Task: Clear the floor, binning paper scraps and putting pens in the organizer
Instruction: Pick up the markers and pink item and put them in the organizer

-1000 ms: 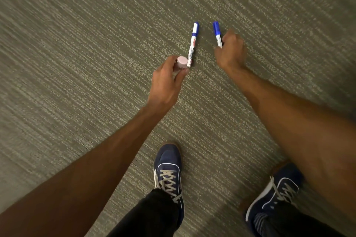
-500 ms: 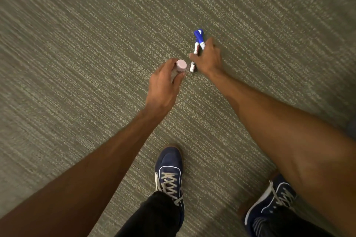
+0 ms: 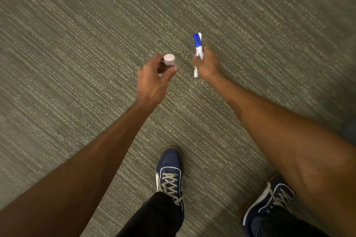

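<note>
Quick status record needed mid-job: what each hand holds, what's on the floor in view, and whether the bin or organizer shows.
left hand: shut on a small pink-capped item, kind unclear
right hand: shut on two blue-capped markers, bunched together, caps pointing away from the person
carpet: no pens or paper scraps visible in view
bin: not in view
organizer: not in view
shoes: both on the carpet, below the arms in the picture
image: some motion blur
</note>
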